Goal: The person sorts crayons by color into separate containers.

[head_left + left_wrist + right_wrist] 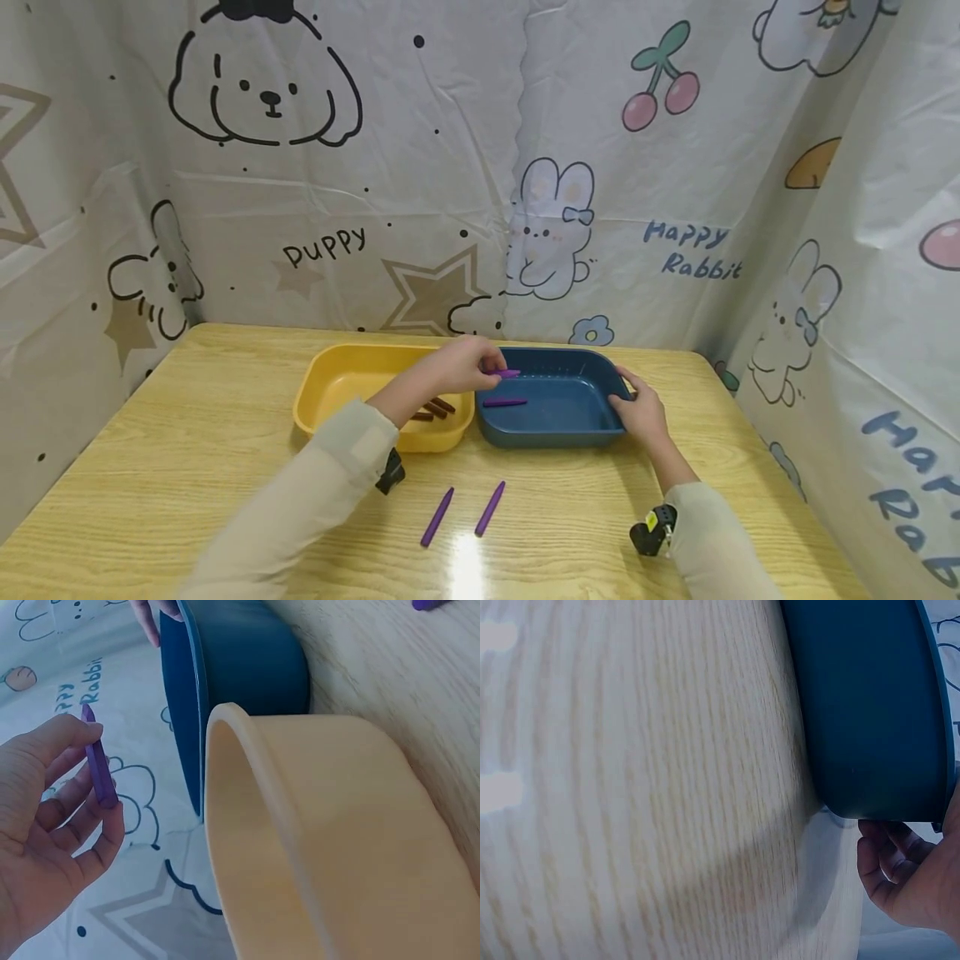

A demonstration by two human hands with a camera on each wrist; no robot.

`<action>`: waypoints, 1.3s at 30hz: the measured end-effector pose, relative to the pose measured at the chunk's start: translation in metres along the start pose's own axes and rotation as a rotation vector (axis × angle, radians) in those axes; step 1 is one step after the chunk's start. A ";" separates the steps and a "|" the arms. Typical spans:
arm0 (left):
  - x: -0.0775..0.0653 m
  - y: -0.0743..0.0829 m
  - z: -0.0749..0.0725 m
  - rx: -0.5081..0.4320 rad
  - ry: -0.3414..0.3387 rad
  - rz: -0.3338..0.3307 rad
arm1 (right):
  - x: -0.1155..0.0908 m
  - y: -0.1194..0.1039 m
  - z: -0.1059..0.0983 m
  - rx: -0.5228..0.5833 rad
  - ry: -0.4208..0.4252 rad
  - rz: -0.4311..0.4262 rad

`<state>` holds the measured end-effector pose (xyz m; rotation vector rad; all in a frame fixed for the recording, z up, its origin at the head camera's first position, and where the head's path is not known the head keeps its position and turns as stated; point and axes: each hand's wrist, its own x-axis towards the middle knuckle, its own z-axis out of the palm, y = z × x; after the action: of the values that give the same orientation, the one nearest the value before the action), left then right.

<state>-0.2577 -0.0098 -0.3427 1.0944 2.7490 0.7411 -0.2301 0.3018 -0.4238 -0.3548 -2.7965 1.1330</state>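
Note:
My left hand (471,365) pinches a purple crayon (100,766) between thumb and fingertips, over the left side of the blue bin (553,438). In the head view the tip of that crayon points right, above the bin floor. Another purple crayon (505,403) lies inside the blue bin. With my right hand (642,410) I grip the bin's right end, thumb at the rim and fingers along the outer wall; the right wrist view shows those curled fingers (889,859) against the wall.
A yellow bin (318,408) stands directly left of the blue one, holding several brown crayons (438,408) partly behind my left forearm. Two purple crayons, a left one (437,517) and a right one (491,508), lie on the wooden table (555,517) in front. A printed curtain hangs behind.

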 end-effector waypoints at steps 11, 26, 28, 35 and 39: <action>0.021 -0.004 0.013 -0.056 0.005 -0.052 | 0.000 0.001 0.000 0.003 -0.001 0.004; 0.035 -0.009 0.020 -0.052 0.047 -0.099 | 0.002 0.002 0.001 -0.011 0.004 0.002; 0.036 -0.009 0.020 -0.058 0.062 -0.103 | 0.002 0.003 0.001 -0.011 0.005 0.004; 0.036 -0.010 0.021 -0.055 0.075 -0.096 | 0.004 0.003 0.001 -0.009 0.007 0.001; 0.037 -0.014 0.022 -0.056 0.088 -0.102 | 0.004 0.004 0.001 -0.016 0.010 0.004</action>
<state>-0.2880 0.0149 -0.3647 0.9245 2.8126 0.8670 -0.2330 0.3048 -0.4272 -0.3664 -2.7985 1.1071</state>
